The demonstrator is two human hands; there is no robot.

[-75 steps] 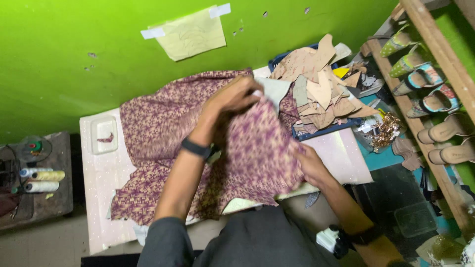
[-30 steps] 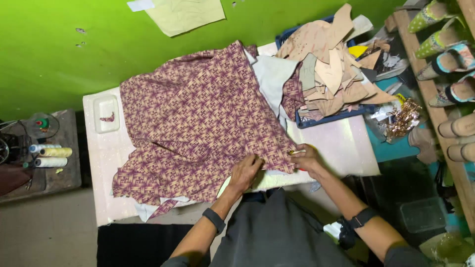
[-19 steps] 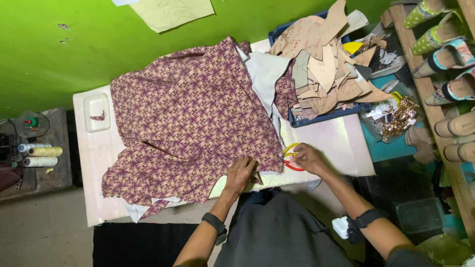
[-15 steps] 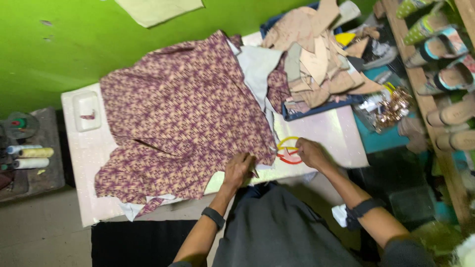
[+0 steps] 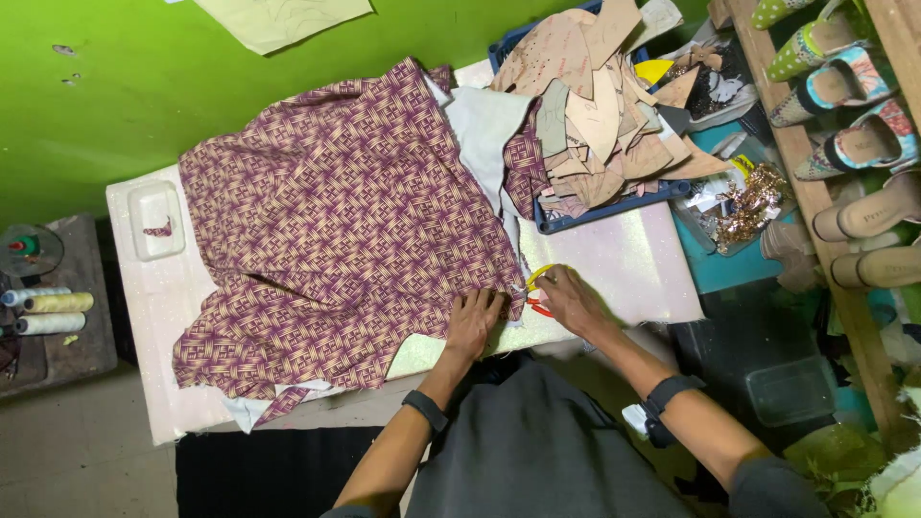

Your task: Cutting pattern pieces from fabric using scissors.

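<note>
Left hand (image 5: 472,321) lies flat, palm down, fingers pointing far. Right hand (image 5: 569,297) sits just right of it, fingers curled, apparently gripping. Both forearms angle inward, dark wristbands on each.

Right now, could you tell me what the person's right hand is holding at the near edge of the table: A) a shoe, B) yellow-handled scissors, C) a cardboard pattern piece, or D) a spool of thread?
B: the right hand grips yellow-handled scissors at the edge of the purple patterned fabric, while the left hand presses that fabric flat beside them.
</note>
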